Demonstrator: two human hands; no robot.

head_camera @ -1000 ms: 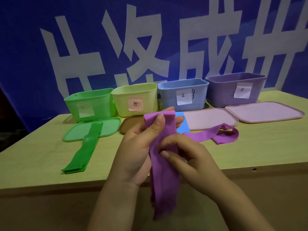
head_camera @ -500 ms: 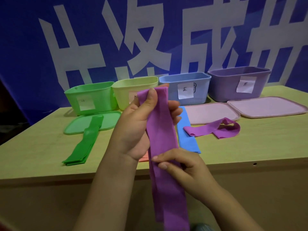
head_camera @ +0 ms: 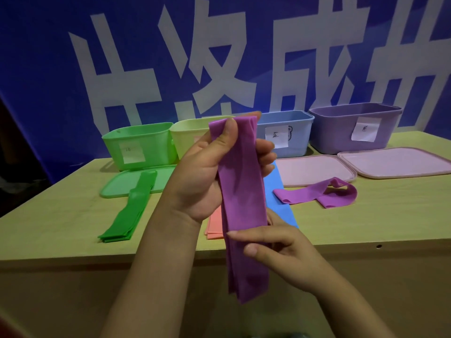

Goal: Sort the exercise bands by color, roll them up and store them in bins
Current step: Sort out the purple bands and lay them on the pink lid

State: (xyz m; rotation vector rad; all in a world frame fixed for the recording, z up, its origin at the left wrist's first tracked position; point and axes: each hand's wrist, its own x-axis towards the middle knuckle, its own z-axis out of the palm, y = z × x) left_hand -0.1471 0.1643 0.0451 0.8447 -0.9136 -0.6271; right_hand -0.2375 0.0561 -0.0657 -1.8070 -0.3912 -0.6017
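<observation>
A purple exercise band (head_camera: 240, 191) hangs straight down in front of the table. My left hand (head_camera: 205, 176) grips its top end, thumb on the front and fingers behind. Lower down, my right hand (head_camera: 275, 250) pinches the band between thumb and fingers. On the table (head_camera: 61, 215) lie a green band (head_camera: 127, 215), a salmon band (head_camera: 214, 228), a blue band (head_camera: 278, 201) and a second purple band (head_camera: 317, 195). Along the back stand a green bin (head_camera: 141, 145), a yellow-green bin (head_camera: 188, 137), a blue bin (head_camera: 290, 135) and a purple bin (head_camera: 353, 128).
A green lid (head_camera: 114, 184) lies before the green bin, under the green band's far end. Two pink lids (head_camera: 314, 169) (head_camera: 395, 162) lie before the blue and purple bins. A blue banner with white characters hangs behind. The table's front edge (head_camera: 73, 257) is just below my hands.
My left hand has lifted the band's top end higher. My right hand has slid down the band, drawing it out straight.
</observation>
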